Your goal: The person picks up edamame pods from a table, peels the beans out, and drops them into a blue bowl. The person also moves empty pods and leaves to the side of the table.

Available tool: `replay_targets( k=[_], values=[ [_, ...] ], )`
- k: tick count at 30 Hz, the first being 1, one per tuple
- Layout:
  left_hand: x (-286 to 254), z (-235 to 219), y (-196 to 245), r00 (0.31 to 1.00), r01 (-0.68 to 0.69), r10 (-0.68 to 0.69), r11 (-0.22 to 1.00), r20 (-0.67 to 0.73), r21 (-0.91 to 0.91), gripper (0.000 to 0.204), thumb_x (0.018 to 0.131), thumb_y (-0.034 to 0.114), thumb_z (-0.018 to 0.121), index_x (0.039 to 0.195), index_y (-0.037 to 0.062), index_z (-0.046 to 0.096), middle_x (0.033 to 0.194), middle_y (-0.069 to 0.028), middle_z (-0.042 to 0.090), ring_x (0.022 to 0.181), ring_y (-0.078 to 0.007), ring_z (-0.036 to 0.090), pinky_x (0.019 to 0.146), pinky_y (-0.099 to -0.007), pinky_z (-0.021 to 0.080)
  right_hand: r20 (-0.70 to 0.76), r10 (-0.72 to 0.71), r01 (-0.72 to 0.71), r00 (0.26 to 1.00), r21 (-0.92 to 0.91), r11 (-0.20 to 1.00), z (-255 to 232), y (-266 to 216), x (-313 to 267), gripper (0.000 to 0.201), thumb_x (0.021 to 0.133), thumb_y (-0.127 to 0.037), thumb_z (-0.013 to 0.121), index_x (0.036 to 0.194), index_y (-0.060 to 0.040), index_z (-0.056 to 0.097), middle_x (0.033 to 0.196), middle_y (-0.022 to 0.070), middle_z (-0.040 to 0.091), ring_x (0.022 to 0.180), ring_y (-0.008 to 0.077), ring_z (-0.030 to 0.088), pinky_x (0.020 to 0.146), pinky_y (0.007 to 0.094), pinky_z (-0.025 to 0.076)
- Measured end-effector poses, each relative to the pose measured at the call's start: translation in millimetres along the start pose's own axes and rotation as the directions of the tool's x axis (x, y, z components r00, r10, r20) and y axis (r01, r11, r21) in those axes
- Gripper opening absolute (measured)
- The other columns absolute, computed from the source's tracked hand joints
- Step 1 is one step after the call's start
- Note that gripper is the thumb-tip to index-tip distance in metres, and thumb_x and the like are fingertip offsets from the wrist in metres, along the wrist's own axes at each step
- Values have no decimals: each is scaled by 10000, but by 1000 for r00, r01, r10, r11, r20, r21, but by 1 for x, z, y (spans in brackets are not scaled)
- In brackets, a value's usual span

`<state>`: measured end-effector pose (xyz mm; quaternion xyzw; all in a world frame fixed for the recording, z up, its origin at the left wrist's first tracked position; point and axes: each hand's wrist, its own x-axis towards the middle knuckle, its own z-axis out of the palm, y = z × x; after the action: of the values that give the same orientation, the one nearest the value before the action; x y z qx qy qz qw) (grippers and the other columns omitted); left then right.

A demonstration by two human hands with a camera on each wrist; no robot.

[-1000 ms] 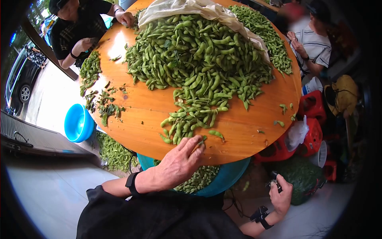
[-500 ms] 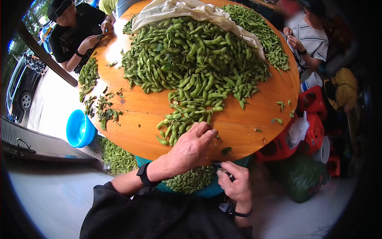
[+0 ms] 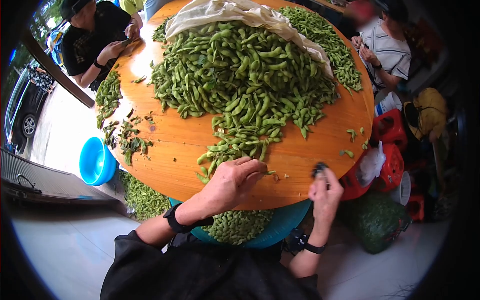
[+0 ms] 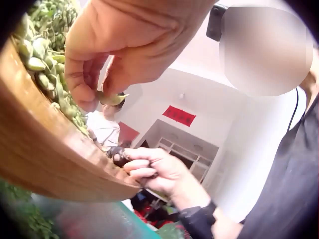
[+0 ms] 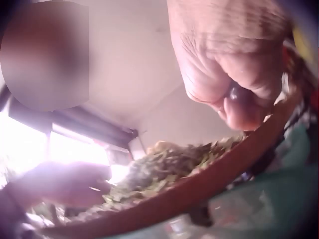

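My left hand (image 3: 232, 181) is over the near edge of the table, by the front tip of the soybean pod heap (image 3: 245, 75). Its thumb and fingers pinch a single green soybean pod (image 4: 112, 98), whose pointed end sticks out in the left wrist view. To the right, over the table's edge, my right hand (image 3: 326, 192) grips a small black tool (image 3: 319, 169); cannot tell its exact kind. In the right wrist view a dark rounded end of the tool (image 5: 239, 93) shows between the curled fingers.
Below the round wooden table (image 3: 170, 175) stands a teal basin (image 3: 287, 220) with shorter pods in it. Leaf scraps (image 3: 132, 142) lie on the left. Red stools (image 3: 392, 167) and a green bag (image 3: 380, 230) stand at right. Two people sit across the table.
My right hand came in from the lower right to beside the left hand, then moved away up and right with the black tool. The left hand stays near the heap's tip.
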<state>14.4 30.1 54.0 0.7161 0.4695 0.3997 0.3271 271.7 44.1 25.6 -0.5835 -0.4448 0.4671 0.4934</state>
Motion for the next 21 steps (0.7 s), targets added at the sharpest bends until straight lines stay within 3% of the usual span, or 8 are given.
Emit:
replay_targets(
  k=[1,2,4,6,8,10,16,21],
  values=[
    [-5,-4,5,997,75,-71,990,34,-118,126,951,74,614,1064,24,640,840,-76,670,712,-152,645,673,-258,510,-280,-148,96,949,-194,976,-10,11,7,220,994,-100,523,1158,24,602,654,-47,473,514,16,381,441,196,310],
    [-9,-5,5,997,75,-72,990,32,-117,126,951,74,614,1064,24,640,840,-76,670,712,-152,645,673,-258,510,-391,-226,180,892,-151,972,-13,3,6,228,989,-90,524,1162,42,591,649,-46,474,501,21,375,440,199,311],
    [-18,-2,6,876,480,-373,635,304,-605,144,984,155,609,1054,36,649,818,-4,640,726,-66,598,658,-236,502,-308,-180,168,934,-66,984,-11,-15,-11,234,984,-74,526,1169,54,588,655,-36,488,510,22,395,445,198,322],
    [-24,7,4,867,493,-363,531,341,-689,196,992,227,607,1040,42,652,817,39,610,733,-29,560,651,-214,491,-7,-93,93,996,81,992,9,-30,-33,239,975,-54,535,1174,68,588,650,-26,494,516,26,411,453,198,332],
    [-25,10,8,821,561,-407,450,399,-695,198,992,217,605,1056,33,637,824,35,613,743,-33,558,671,-203,490,287,56,-107,956,164,981,23,-37,-49,266,963,-27,552,1200,88,589,653,-17,497,528,32,425,463,199,340],
    [-28,16,5,821,564,-407,467,400,-681,196,989,213,610,1047,28,635,831,38,612,752,-29,556,674,-196,488,451,116,-232,885,213,949,33,-44,-54,268,966,-17,550,1207,90,589,677,-4,507,534,32,433,466,201,344],
    [-34,18,4,851,522,-433,641,297,-562,178,991,177,606,1045,9,629,826,29,620,764,-30,554,692,-205,500,485,118,-208,867,137,969,38,-39,-52,248,955,-6,567,1175,103,602,790,13,526,555,42,464,466,213,356],
    [-36,21,5,863,494,-420,593,279,-635,164,991,169,606,1033,12,627,806,21,621,727,-35,547,657,-213,475,491,112,-187,864,105,977,40,-39,-48,227,951,-5,573,1144,105,614,812,7,507,563,50,477,464,216,362]
  ],
)
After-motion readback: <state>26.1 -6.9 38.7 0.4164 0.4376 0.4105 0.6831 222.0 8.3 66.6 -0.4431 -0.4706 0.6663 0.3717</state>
